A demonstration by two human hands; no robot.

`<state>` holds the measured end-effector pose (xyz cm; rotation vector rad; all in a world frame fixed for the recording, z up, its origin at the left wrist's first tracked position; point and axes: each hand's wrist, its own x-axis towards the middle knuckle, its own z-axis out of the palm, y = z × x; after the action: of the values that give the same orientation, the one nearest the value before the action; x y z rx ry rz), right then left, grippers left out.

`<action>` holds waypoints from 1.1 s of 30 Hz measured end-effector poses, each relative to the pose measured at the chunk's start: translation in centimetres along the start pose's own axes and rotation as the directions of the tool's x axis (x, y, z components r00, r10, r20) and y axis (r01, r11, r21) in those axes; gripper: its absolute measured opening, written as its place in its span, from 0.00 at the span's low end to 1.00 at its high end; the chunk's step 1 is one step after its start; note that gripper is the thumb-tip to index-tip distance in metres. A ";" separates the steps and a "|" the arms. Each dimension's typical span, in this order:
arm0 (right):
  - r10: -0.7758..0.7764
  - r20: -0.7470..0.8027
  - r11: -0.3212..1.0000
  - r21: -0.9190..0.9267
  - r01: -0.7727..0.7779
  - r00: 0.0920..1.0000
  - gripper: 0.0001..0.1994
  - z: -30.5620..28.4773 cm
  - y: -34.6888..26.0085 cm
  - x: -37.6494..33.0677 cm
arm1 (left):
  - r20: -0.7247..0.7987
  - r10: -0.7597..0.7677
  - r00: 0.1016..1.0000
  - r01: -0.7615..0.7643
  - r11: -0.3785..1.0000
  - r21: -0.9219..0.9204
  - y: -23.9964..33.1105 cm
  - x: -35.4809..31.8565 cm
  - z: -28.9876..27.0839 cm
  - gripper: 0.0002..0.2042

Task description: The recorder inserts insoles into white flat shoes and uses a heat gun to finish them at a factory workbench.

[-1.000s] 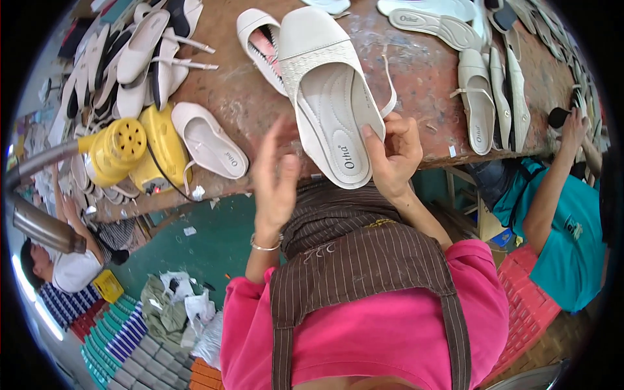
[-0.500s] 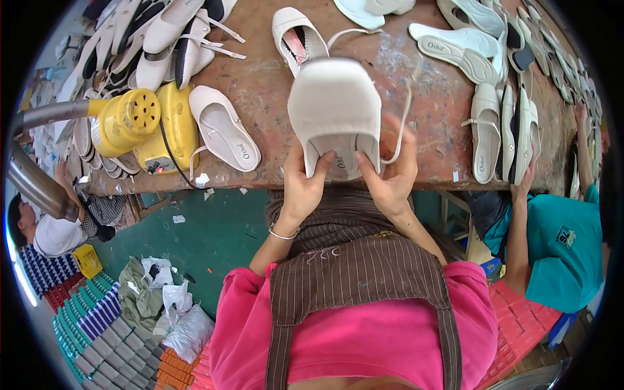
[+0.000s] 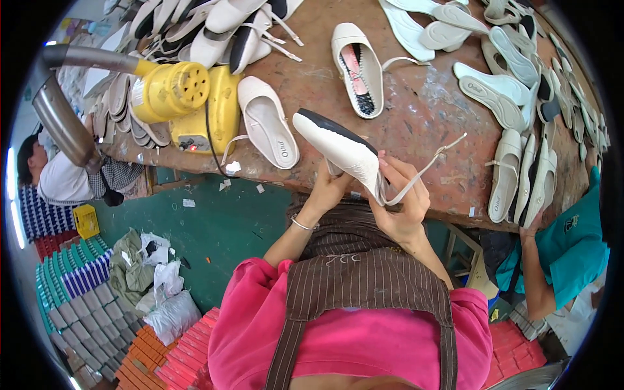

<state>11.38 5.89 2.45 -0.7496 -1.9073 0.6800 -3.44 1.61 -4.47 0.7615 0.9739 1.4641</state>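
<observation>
A cream strapped shoe (image 3: 341, 155) is in my hands just over the table's near edge, tilted on its side with its toe up and to the left and its black sole edge uppermost. My left hand (image 3: 329, 188) is closed on the side nearer me, its fingertips partly hidden behind the upper. At the heel, my right hand (image 3: 404, 201) grips the back, fingers over the sole side. A loose thin strap (image 3: 432, 162) sticks out to the right. Beyond lies a shoe with a pink-and-black inside (image 3: 356, 71); another cream shoe (image 3: 268, 123) with a pale insole lies to the left.
A yellow machine (image 3: 218, 107) with a metal arm (image 3: 65, 117) stands at the left. Heaped shoes (image 3: 221, 29) fill the table's far left. Insoles (image 3: 494, 97) and more shoes (image 3: 507, 175) lie at the right. A co-worker in a teal shirt (image 3: 565, 240) touches shoes there.
The shoe has been turned from toe-up with its inside facing me onto its side, toe now leftward. My right hand has shifted round to the heel. The whole view has swung leftward.
</observation>
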 end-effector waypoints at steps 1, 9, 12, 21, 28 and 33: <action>-0.016 0.006 1.000 -0.024 0.016 1.000 0.28 0.0 -0.1 0.0 | 0.045 0.055 0.997 -0.056 0.998 0.020 0.4 0.2 0.2 0.24; -0.083 0.053 0.995 -0.045 0.086 0.995 0.30 0.5 -1.4 0.4 | 0.193 0.094 0.977 -0.062 0.985 -0.164 0.6 0.2 -0.2 0.23; -0.105 0.063 0.992 -0.059 0.108 0.993 0.30 0.7 -1.5 0.5 | 0.209 0.090 0.974 -0.031 0.962 -0.272 -0.1 0.2 -0.3 0.28; 0.060 0.043 0.998 -0.028 -0.058 0.997 0.31 0.5 -0.9 0.6 | -0.123 -0.012 0.992 0.023 0.995 0.094 1.0 -0.2 0.2 0.19; 0.224 0.085 0.965 0.117 -0.233 0.971 0.21 -3.2 0.9 1.3 | -0.601 0.275 0.750 -0.165 0.958 0.233 5.4 -0.3 -6.0 0.18; -0.155 0.077 0.910 0.400 0.112 0.985 0.14 -11.8 -4.8 6.4 | -0.625 0.349 0.698 -0.163 0.928 0.336 8.8 0.9 -10.6 0.21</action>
<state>18.66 9.13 14.23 -0.3284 -1.8147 0.9965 -16.92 1.06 -1.39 0.5521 1.6996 1.9538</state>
